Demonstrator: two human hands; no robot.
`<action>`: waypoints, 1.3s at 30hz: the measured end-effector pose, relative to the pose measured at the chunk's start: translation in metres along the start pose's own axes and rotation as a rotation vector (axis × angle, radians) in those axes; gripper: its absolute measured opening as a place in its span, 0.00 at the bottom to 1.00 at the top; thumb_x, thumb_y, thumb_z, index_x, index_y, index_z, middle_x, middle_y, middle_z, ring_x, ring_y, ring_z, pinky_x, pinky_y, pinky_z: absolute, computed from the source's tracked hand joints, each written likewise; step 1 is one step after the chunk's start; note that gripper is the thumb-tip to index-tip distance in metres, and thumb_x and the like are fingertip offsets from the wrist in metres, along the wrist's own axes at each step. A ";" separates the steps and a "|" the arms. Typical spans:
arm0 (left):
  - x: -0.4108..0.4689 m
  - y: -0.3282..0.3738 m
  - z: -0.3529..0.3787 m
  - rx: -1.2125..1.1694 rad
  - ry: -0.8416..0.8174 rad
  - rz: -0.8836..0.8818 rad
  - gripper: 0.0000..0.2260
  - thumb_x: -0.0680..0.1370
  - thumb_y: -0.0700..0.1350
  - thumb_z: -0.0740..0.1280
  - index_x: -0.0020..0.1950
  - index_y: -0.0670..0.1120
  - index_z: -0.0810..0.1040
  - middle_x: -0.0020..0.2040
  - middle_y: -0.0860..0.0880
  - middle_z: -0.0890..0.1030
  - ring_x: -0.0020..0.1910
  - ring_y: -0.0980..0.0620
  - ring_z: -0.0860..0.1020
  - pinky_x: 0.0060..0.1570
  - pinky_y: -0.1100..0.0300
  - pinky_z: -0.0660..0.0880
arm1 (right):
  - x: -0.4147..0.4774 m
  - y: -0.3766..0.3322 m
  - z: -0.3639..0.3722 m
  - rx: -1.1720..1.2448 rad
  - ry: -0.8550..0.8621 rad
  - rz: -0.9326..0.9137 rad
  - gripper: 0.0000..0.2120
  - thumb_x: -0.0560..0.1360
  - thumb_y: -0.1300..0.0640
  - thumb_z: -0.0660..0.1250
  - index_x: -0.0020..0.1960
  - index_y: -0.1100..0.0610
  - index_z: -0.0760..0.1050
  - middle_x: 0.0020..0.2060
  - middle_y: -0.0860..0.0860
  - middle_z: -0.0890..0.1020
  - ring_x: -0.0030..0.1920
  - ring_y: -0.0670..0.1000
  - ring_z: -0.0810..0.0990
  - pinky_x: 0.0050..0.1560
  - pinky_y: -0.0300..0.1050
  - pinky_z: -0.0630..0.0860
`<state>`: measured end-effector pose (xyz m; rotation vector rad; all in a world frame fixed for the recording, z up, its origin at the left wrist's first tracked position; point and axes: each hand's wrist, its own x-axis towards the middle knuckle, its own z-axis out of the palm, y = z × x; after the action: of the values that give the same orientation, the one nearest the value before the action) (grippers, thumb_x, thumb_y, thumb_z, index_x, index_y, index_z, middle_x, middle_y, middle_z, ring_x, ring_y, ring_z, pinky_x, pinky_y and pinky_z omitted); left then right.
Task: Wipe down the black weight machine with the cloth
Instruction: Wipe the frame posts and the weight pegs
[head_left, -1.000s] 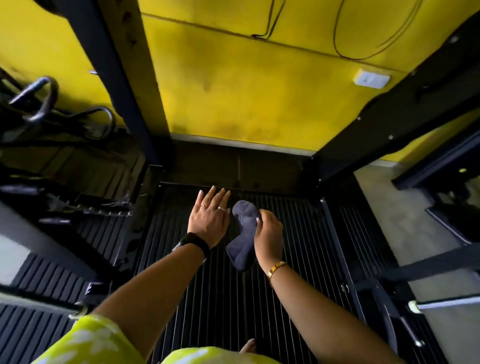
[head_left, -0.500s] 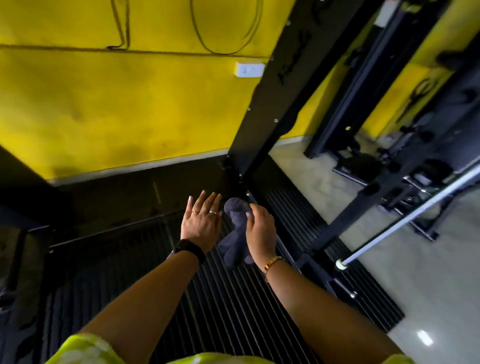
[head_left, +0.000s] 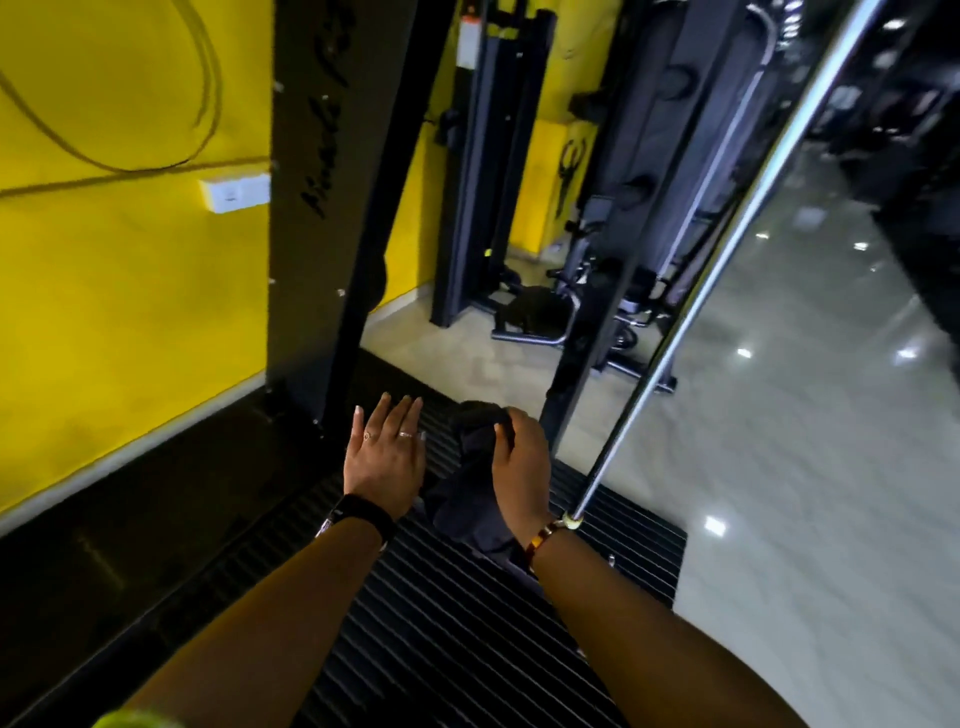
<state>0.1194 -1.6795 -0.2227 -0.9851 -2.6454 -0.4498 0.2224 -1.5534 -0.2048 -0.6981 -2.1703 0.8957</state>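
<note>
Yellow wall (head_left: 130, 312) with a white switch plate (head_left: 235, 193): left of the weight machine post (head_left: 311, 260).

Post: upright, black, lettering on its face too blurred to read. Ribbed base (head_left: 441, 634) runs from the post's foot toward the camera.

Left hand (head_left: 387, 460): just right of the post's foot, fingers straight, grasping nothing. Cannot tell whether the palm touches the base.

Cloth (head_left: 467, 499): dark and bunched, right of the post past the left hand, apart from the post. Its top wad is clenched in the curled fingers of the right hand (head_left: 522, 467); the tail hangs below that wrist, over the base.

Steel bar (head_left: 701, 291): further right of the post, slanting, its lower end just beside the right wrist.

Judgement: the cloth is carried, not yet wiping.

Risks:
- The wadded cloth would meet the post on only a small patch, leaving streaks.
- The loose tail could snag on the bar's end.
- The right wrist could knock that end as it swings toward the post.
</note>
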 end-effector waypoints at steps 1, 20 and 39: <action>0.016 0.001 0.001 -0.019 0.015 0.026 0.24 0.79 0.51 0.51 0.67 0.43 0.76 0.63 0.45 0.80 0.67 0.42 0.73 0.70 0.45 0.54 | 0.011 -0.003 -0.006 0.015 0.047 0.029 0.13 0.81 0.61 0.60 0.64 0.62 0.74 0.57 0.58 0.78 0.58 0.56 0.75 0.58 0.39 0.69; 0.367 0.114 -0.189 -0.317 0.609 0.659 0.23 0.80 0.48 0.52 0.72 0.42 0.71 0.69 0.44 0.75 0.72 0.41 0.67 0.73 0.45 0.53 | 0.262 -0.164 -0.186 0.224 0.851 -0.181 0.07 0.75 0.62 0.69 0.49 0.55 0.72 0.44 0.50 0.76 0.46 0.47 0.74 0.53 0.38 0.74; 0.526 0.205 -0.372 -0.299 1.054 0.894 0.23 0.82 0.48 0.51 0.76 0.45 0.63 0.74 0.45 0.67 0.76 0.44 0.59 0.76 0.46 0.46 | 0.374 -0.293 -0.335 0.028 1.160 -0.541 0.16 0.73 0.56 0.70 0.42 0.49 0.62 0.40 0.46 0.71 0.40 0.42 0.72 0.46 0.36 0.75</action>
<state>-0.0697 -1.3688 0.3473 -1.3619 -1.0964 -0.8257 0.1768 -1.3497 0.3371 -0.3978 -1.1700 0.1194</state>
